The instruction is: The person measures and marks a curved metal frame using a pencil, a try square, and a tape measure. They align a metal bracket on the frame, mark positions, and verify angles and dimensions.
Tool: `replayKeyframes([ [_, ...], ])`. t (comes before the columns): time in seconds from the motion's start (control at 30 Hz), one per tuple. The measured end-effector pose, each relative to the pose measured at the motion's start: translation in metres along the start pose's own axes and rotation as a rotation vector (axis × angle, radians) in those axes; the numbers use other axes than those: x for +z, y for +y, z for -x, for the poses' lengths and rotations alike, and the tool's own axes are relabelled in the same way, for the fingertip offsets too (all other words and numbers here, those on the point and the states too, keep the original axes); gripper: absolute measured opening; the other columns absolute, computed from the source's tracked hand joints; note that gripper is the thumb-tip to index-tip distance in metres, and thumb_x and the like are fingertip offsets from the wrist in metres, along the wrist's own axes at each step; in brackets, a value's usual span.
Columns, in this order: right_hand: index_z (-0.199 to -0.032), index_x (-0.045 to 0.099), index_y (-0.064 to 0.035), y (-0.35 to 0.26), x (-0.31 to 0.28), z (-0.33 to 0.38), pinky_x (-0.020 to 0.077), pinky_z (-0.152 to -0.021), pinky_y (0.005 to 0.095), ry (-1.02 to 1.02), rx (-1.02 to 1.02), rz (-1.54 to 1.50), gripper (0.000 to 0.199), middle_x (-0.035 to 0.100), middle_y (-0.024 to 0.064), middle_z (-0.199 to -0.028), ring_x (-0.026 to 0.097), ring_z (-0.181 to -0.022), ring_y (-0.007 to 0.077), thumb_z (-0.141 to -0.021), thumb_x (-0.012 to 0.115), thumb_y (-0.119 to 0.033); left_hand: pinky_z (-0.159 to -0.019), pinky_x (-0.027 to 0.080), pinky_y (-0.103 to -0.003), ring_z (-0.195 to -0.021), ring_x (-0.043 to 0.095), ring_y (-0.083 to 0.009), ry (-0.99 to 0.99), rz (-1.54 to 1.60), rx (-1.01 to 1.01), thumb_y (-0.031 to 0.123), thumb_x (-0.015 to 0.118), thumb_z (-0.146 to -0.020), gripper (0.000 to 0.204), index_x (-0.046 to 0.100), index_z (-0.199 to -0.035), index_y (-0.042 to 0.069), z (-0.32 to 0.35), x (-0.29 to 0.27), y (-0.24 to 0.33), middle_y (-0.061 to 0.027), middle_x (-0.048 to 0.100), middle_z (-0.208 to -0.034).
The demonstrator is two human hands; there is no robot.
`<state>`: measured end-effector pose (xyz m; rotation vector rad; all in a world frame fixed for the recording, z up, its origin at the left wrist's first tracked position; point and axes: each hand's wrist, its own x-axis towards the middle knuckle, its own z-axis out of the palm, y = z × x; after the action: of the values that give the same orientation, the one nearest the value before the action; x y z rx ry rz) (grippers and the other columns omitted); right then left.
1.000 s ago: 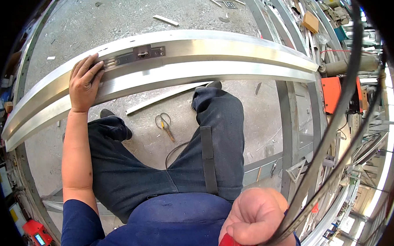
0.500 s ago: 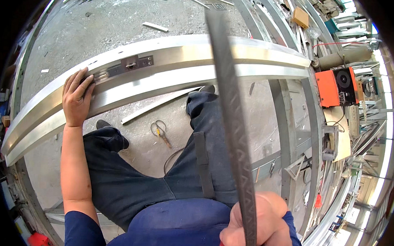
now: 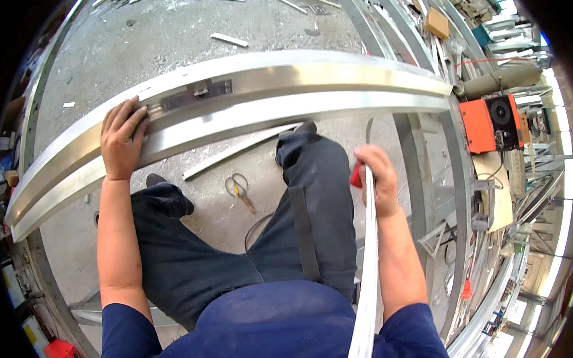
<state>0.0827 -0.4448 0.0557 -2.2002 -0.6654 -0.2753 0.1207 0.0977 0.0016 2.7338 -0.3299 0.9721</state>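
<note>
A long silver metal profile (image 3: 291,75) lies crosswise in front of me, with a dark rectangular lock-like fitting (image 3: 203,91) set in its channel. Over the profile's left part rests my left hand (image 3: 122,133); its fingers curl across the channel just beside the fitting and grip the profile. My right hand (image 3: 381,178) is at the right, beyond my knee and apart from the profile. It is closed round the red handle of a long flat metal file (image 3: 365,278). The file's blade points back toward me and shines white; its far end runs out of the picture.
Yellow-marked scissors (image 3: 240,193) lie on the floor between my legs, near a thin metal strip (image 3: 236,152). Grey steel frame bars (image 3: 410,159) stand at the right. Behind them are an orange machine (image 3: 477,125), a grey cylinder (image 3: 502,83) and stacked metal lengths.
My right hand has moved forward, away from my body. The file has swung from pointing away to pointing back toward me. My left hand stays on the profile.
</note>
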Motion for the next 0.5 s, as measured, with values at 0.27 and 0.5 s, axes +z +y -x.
replayKeyframes([
  [0.27, -0.119, 0.065, 0.0036, 0.027, -0.006, 0.063, 0.0588, -0.072, 0.0368, 0.357, 0.890, -0.747, 0.039, 0.071, 0.0115, -0.089, 0.071, -0.081, 0.0224, -0.113, 0.052, -0.032, -0.110, 0.049, -0.046, -0.125, 0.065, -0.0333, 0.001, 0.008, -0.021, 0.010, 0.082, -0.085, 0.025, 0.081, -0.110, 0.008, -0.004, -0.006, 0.007, -0.0093, 0.074, -0.130],
  [0.5, -0.111, 0.066, 0.0042, 0.071, -0.015, -0.006, 0.0550, -0.067, 0.0410, 0.800, 0.844, -1.158, 0.040, 0.066, 0.0142, -0.085, 0.069, -0.081, 0.0297, -0.102, 0.061, -0.034, -0.112, 0.048, -0.047, -0.129, 0.063, -0.0354, 0.009, 0.032, -0.014, 0.005, 0.080, -0.087, 0.024, 0.080, -0.111, 0.005, 0.002, -0.003, -0.002, -0.0111, 0.072, -0.135],
])
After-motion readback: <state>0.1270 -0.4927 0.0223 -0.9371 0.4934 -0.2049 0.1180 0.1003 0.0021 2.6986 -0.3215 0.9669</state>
